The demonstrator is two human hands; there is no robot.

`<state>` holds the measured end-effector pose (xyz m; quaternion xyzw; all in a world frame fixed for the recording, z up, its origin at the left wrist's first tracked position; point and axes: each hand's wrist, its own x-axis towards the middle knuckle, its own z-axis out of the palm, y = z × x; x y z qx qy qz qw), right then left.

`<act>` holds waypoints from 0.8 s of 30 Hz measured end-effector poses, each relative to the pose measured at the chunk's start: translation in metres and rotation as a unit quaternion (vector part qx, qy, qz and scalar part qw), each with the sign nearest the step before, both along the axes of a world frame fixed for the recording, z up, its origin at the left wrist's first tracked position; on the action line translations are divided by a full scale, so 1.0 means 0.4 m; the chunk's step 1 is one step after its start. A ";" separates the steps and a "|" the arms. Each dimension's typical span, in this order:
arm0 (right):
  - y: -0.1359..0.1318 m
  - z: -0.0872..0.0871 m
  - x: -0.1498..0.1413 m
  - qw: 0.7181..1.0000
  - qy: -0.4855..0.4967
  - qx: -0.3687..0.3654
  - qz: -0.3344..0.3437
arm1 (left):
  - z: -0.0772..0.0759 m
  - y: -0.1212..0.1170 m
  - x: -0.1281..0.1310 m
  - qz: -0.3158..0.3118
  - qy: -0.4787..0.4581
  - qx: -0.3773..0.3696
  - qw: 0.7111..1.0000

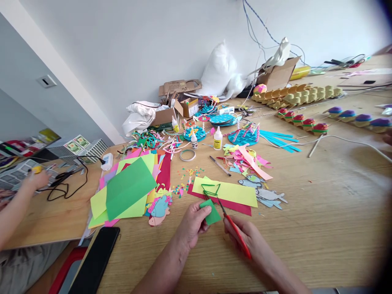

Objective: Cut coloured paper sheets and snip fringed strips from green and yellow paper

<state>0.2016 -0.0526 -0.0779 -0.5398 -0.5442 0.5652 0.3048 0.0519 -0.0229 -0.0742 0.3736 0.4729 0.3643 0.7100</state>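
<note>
Pinching one small green paper piece [212, 213] between thumb and fingers, the left hand [192, 222] holds it just above the near part of the surface [306, 232]. The right hand [246, 236] has its grip closed around the handles of one pair of red-handled scissors [235, 232]. Their long axis slants from lower right to upper left, blades pointing away from the person, tips just beside the piece. The piece looks nearly square, one corner pointing right and toward the person. Beyond the hands lie two paper strips, one yellow [237, 193] over one dark red [245, 210], both longest from left to right; thin green offcuts [211, 190] rest on the yellow one, too tangled to count. Farther off are one pen [220, 165], one tape roll [187, 155], three glue bottles [217, 139], five red egg cups [298, 119] and four purple ones [363, 118].
</note>
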 end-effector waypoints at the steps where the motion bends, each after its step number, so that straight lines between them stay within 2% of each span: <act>1: 0.003 0.005 0.002 0.999 0.030 -0.012 -0.007 | 0.005 0.001 -0.002 0.005 0.031 0.024 0.999; 6: 0.035 0.038 0.001 0.987 0.146 0.025 -0.063 | 0.023 0.014 -0.005 -0.028 0.157 0.158 0.975; 10: 0.055 0.050 -0.008 0.981 0.177 0.019 -0.078 | 0.026 0.018 -0.005 -0.050 0.191 0.212 0.957; 18: 0.071 0.055 -0.015 0.981 0.158 0.078 -0.083 | 0.028 0.010 0.001 -0.079 0.119 0.190 0.971; 21: 0.065 0.066 -0.012 0.989 0.105 0.093 -0.055 | 0.042 0.014 -0.001 -0.040 0.104 0.172 0.979; 24: 0.043 0.077 -0.004 0.993 0.028 0.113 0.000 | 0.071 0.020 -0.011 0.003 0.079 0.178 0.981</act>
